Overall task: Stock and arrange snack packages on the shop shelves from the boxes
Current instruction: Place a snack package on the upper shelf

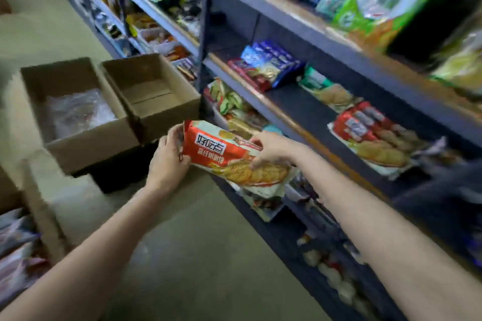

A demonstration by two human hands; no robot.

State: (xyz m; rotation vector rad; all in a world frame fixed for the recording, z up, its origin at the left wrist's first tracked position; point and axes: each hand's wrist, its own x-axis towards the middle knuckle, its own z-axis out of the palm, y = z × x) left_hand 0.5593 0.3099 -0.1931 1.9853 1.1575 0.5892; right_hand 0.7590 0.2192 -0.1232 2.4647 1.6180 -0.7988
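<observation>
The 2 bare forearms run up from the bottom of the frame to the centre, where both hands hold 1 red-and-white biscuit packet [232,156] in the air just in front of the shelves. The left hand [169,156] grips the packet's left end, fingers curled round its edge; the right hand [271,150] lies over the top right part, fingers bent down and grasping the wrapper. The packet is tilted, not yet resting on any shelf board, and hangs just before the low shelf, where more packets lie. To the right of centre, the middle shelf [289,109] already carries matching red biscuit packets [370,135], a pale green packet [326,91] behind them and blue and red packs [268,65] further left, with bare board between the groups. At left of centre 2 cardboard boxes stand open: the right box [154,91] looks empty, while the left box [75,109] shows only clear plastic, contents uncertain. More packages [15,247] sit at the lower left edge. Judging by this, stocking is well under way but unfinished: this packet needs placing and the lower-left goods remain.
</observation>
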